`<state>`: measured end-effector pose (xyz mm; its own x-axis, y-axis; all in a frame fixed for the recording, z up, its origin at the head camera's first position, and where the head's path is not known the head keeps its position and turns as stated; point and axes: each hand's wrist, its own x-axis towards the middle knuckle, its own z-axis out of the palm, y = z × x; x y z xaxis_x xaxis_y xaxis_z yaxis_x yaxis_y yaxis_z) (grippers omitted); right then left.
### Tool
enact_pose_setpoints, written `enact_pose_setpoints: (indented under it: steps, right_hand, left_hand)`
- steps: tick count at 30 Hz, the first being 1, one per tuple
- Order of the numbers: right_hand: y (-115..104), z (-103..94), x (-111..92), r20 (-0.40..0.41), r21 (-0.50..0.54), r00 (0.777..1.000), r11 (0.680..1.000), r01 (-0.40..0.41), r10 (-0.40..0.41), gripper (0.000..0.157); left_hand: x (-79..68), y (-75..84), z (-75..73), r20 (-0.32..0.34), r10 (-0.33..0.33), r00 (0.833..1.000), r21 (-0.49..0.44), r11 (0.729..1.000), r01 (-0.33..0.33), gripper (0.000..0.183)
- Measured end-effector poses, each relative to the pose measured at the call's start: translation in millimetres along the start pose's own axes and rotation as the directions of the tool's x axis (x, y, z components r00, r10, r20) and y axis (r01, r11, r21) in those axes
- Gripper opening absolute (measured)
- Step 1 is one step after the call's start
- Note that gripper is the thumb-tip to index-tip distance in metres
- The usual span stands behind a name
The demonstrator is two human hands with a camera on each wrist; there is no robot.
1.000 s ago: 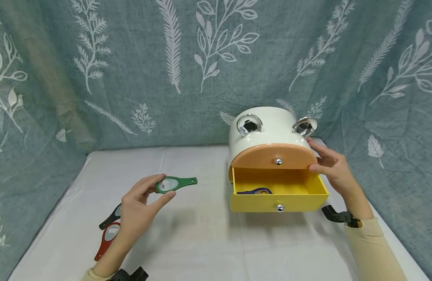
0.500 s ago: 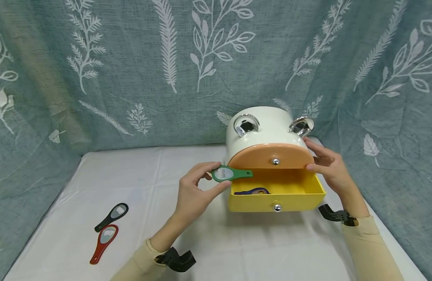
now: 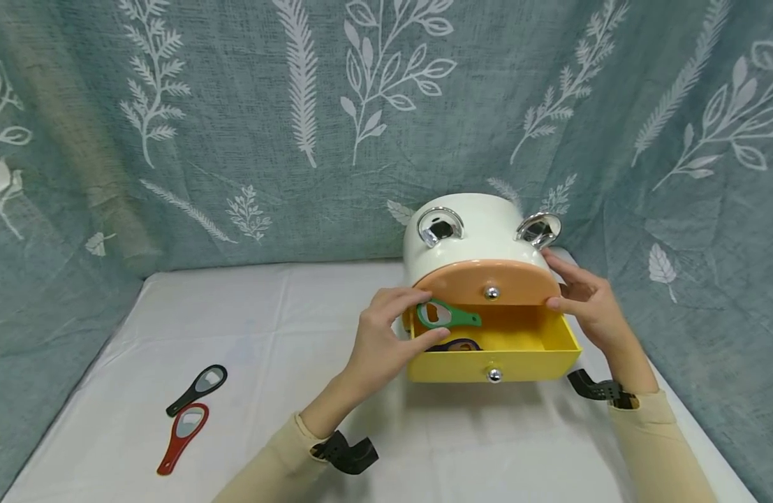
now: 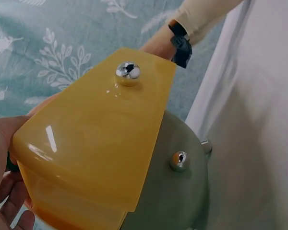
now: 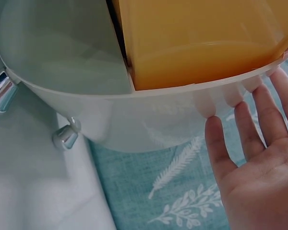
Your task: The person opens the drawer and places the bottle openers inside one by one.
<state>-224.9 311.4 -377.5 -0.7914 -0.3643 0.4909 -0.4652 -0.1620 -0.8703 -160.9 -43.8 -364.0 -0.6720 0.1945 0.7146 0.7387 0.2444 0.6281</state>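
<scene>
Left hand (image 3: 386, 341) pinches a green magnifier (image 3: 458, 318) at the yellow drawer (image 3: 449, 368), right hand (image 3: 592, 307) touches the white cabinet (image 3: 482, 227), fingers (image 5: 270, 115) spread.

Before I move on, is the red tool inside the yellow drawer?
No, the head view shows the red tool lying on the white surface beside the black tool, apart from the yellow drawer.

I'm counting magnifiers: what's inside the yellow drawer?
A blue magnifier, partly hidden by the drawer front and left hand, which holds a green magnifier at the opening. The near floor is covered.
</scene>
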Motion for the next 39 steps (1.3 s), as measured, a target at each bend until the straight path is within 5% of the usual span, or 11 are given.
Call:
enact_pose_setpoints:
  steps: [17,24,28,33,39]
  right_hand:
    - [3.8,0.9,0.0,-0.024,0.003,1.0,1.0,-0.006,0.006,0.062]
    - [4.1,2.3,-0.3,-0.051,0.006,0.999,1.0,-0.017,0.017,0.063]
    - [4.1,1.8,0.9,-0.055,0.019,0.998,1.0,-0.004,0.005,0.063]
    - [4.7,2.1,1.5,-0.049,0.047,0.999,0.999,0.013,-0.011,0.063]
    - [3.0,2.1,1.7,-0.056,0.033,0.998,0.999,-0.012,0.014,0.063]
  left_hand:
    - [1.4,6.4,-1.1,0.052,-0.008,0.999,0.051,0.999,0.006,0.061]
    - [-4.8,27.9,0.2,-0.042,0.117,0.992,-0.096,0.988,-0.12,0.038]
    - [-12.6,41.2,9.9,-0.03,0.143,0.989,-0.186,0.972,-0.146,0.028]
    - [-21.5,48.6,23.8,0.077,-0.013,0.997,-0.29,0.957,0.035,0.018]
    - [-26.9,49.5,37.1,0.206,-0.239,0.949,-0.374,0.877,0.302,0.02]
